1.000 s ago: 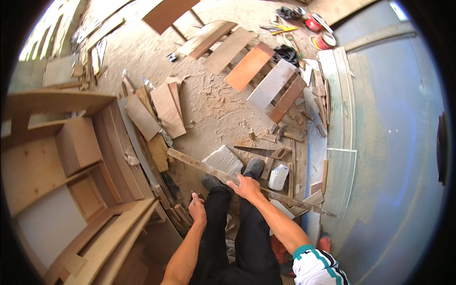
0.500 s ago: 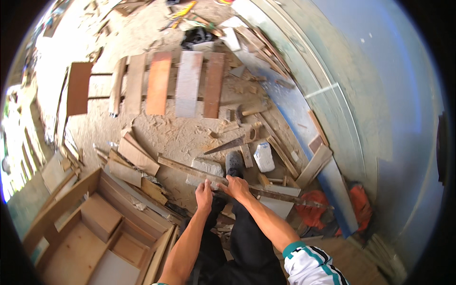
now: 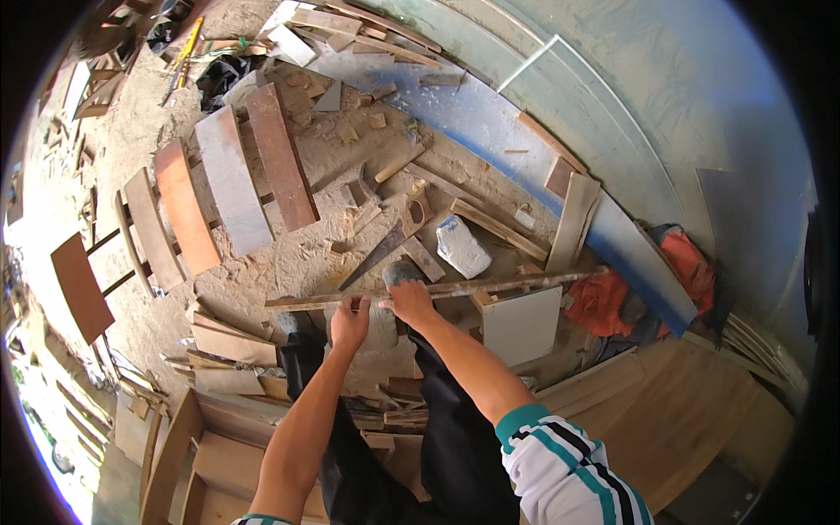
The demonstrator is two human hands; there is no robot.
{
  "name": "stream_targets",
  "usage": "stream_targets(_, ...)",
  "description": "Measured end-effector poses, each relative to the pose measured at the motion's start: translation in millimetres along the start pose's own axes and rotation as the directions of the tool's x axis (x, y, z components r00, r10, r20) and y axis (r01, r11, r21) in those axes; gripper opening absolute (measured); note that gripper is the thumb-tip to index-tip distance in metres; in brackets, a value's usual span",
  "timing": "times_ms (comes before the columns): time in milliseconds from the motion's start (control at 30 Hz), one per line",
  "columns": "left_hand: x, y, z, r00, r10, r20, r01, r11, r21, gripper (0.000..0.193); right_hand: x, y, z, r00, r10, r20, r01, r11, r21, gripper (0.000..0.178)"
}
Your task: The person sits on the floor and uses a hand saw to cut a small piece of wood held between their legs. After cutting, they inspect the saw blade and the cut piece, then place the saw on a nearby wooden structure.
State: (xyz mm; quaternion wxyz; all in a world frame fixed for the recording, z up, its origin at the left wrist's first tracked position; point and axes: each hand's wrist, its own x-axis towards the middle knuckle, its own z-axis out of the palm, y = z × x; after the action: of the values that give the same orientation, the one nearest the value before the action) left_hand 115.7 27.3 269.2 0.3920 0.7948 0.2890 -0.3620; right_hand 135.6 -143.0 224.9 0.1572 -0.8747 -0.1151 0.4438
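Above my shins lies a long, narrow wooden strip (image 3: 499, 284), held crosswise. My left hand (image 3: 350, 322) is closed on it, left of the middle, with thumb and fingers pinching its edge. Just to the right, my right hand (image 3: 409, 303) grips the same strip from above. The strip's right end reaches over an orange cloth (image 3: 591, 306). Beyond my shoe lies a handsaw (image 3: 378, 257) with a wooden handle, close to a whitish block (image 3: 462, 248). A hammer (image 3: 394, 166) with a wooden handle rests farther off.
Several boards (image 3: 234, 179) lie in a row across dark rails at the left. A blue-edged panel (image 3: 516, 166) runs along the right wall. Near my left leg stands an open wooden cabinet frame (image 3: 206, 455). A white-faced board (image 3: 522, 325) sits under the strip, with offcuts scattered around.
My view has turned, swinging the row of boards to the left. The strip's right end has come up and its slope has reversed. Both hands still hold it, the right one now farther around it.
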Motion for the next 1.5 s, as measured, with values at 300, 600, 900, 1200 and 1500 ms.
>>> stream_targets(300,84.4,-81.7,5.6,0.985,0.164,0.046,-0.17,0.927,0.334,0.045,95.6,19.1,56.0,0.986,-0.062,-0.155,0.048,0.995,-0.09,0.042)
stream_targets(600,148.7,-89.9,6.4,0.973,0.21,0.096,-0.231,0.879,0.417,0.06,147.2,31.5,91.9,0.946,-0.107,-0.307,0.014,0.957,-0.289,0.031)
stream_targets(900,195.0,-51.0,39.7,0.981,0.118,0.153,-0.17,0.901,0.399,0.075,144.0,74.9,61.9,0.966,0.013,-0.258,-0.052,0.988,-0.142,0.018)
stream_targets(1200,259.5,52.0,70.4,0.875,0.484,0.02,-0.378,0.656,0.653,0.094,148.8,144.1,1.4,0.903,0.283,-0.323,-0.192,0.939,0.286,0.029)
stream_targets(1500,317.7,65.9,87.7,0.875,0.423,0.234,-0.428,0.453,0.782,0.081,207.3,217.7,-35.5,0.762,0.439,-0.475,-0.362,0.898,0.248,0.028)
